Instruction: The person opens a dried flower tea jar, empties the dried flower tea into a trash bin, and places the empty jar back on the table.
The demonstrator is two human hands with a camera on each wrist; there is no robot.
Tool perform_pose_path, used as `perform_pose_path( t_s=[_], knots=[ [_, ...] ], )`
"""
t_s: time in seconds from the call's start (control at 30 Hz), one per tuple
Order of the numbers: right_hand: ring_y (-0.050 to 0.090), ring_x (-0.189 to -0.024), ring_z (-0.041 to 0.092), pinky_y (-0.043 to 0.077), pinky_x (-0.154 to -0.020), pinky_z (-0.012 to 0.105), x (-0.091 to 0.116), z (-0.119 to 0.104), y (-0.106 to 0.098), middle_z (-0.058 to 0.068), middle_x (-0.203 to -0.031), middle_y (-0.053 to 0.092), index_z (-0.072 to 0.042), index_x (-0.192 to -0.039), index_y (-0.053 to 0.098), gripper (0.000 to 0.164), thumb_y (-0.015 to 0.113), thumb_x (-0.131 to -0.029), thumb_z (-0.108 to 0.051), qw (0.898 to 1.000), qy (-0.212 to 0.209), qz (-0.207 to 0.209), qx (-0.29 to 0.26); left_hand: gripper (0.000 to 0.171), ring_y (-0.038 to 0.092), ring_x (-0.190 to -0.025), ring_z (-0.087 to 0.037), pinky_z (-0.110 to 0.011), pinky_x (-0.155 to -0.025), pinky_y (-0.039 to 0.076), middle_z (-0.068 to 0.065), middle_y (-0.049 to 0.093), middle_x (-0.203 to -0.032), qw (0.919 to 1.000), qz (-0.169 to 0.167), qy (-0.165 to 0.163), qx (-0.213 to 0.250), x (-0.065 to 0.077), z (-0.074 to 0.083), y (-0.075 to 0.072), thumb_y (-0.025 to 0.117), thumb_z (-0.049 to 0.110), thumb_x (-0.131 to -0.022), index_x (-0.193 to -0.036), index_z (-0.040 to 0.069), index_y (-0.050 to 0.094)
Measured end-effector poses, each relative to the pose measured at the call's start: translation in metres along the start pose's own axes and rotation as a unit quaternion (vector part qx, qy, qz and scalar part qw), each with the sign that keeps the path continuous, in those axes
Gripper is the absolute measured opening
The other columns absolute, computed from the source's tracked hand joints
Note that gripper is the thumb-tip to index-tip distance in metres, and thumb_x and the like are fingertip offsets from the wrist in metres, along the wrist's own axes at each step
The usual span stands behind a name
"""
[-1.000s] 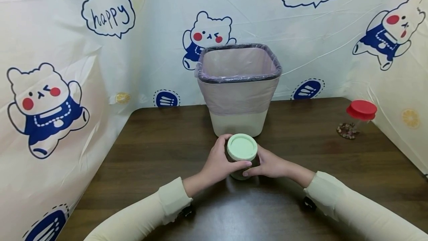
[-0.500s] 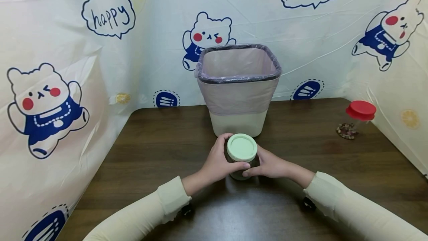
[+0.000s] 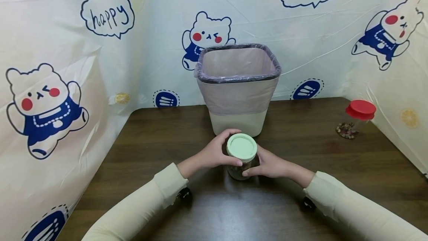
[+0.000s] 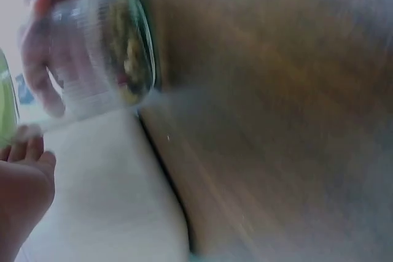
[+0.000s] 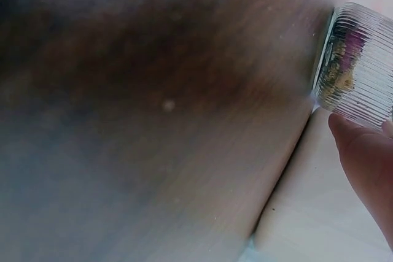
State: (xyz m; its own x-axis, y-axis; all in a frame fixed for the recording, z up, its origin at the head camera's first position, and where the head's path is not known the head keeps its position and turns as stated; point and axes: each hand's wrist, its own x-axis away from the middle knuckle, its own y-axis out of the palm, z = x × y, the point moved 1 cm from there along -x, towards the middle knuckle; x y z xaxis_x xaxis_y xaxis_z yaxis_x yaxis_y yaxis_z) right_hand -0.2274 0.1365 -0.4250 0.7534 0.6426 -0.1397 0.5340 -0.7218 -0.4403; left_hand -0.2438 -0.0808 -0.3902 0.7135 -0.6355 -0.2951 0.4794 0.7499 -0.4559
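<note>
A ribbed clear glass jar (image 3: 235, 173) with a pale green lid (image 3: 242, 147) stands upright on the table, just in front of the bin. Dried yellowish and purple bits lie at the jar's bottom (image 5: 341, 69). My left hand (image 3: 214, 154) curls about the upper left side, its thumb at the lid's lower edge and its fingers behind the lid. My right hand (image 3: 271, 164) grips the lower right side of the glass, thumb across the front. In the blurred left wrist view, the left hand (image 4: 24, 185) is near the lid; the right fingers (image 4: 40, 84) wrap the glass.
Behind the jar stands a pale bin (image 3: 239, 118) lined with a plastic bag. A second jar with a red lid (image 3: 361, 109) and dried bits inside is at the table's back right. Printed cloth (image 3: 160, 47) hangs around the dark wooden table (image 3: 160, 137).
My left hand has slid up the jar toward the lid, its thumb drawing left and its wrist rising. The right hand and the jar have stayed in place.
</note>
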Motion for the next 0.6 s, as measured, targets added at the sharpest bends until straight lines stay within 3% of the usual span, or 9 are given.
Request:
perform_pose_path(
  t_s=[0.1, 0.37, 0.6],
  knots=[
    [0.036, -0.132, 0.022, 0.027, -0.109, 0.047, 0.0002, -0.0003, -0.0002, 0.007, -0.144, 0.041, -0.01, -0.149, 0.025, 0.093, 0.084, -0.077, -0.018, 1.0, 0.0, 0.001, -0.003, 0.08, 0.049, -0.12, -0.018, -0.04, -0.104, 0.035, -0.005, 0.053, -0.132, 0.9998, -0.013, 0.004, 0.013, -0.0026, -0.0032, -0.0028, 0.085, 0.008, -0.072, -0.14, 0.001, 0.044],
    [0.037, -0.131, 0.022, 0.028, -0.108, 0.047, 0.0005, -0.0027, -0.0008, 0.008, -0.143, 0.04, -0.009, -0.149, 0.025, 0.094, 0.084, -0.076, -0.02, 1.0, 0.001, 0.003, 0.003, 0.073, 0.051, -0.118, -0.015, -0.039, -0.104, 0.035, 0.0, 0.058, -0.127, 0.9999, 0.0, 0.012, 0.007, -0.0031, -0.0034, -0.0027, 0.087, 0.009, -0.068, -0.133, 0.008, 0.053],
    [0.037, -0.131, 0.023, 0.028, -0.108, 0.049, 0.0005, -0.0021, -0.0016, 0.008, -0.144, 0.039, -0.009, -0.149, 0.024, 0.094, 0.084, -0.078, -0.021, 1.0, 0.004, -0.002, 0.007, 0.075, 0.051, -0.117, -0.012, -0.04, -0.102, 0.037, 0.005, 0.058, -0.126, 0.9991, 0.035, -0.01, -0.019, 0.0018, -0.0016, 0.0028, 0.089, 0.014, -0.067, -0.133, 0.012, 0.053]
  ],
)
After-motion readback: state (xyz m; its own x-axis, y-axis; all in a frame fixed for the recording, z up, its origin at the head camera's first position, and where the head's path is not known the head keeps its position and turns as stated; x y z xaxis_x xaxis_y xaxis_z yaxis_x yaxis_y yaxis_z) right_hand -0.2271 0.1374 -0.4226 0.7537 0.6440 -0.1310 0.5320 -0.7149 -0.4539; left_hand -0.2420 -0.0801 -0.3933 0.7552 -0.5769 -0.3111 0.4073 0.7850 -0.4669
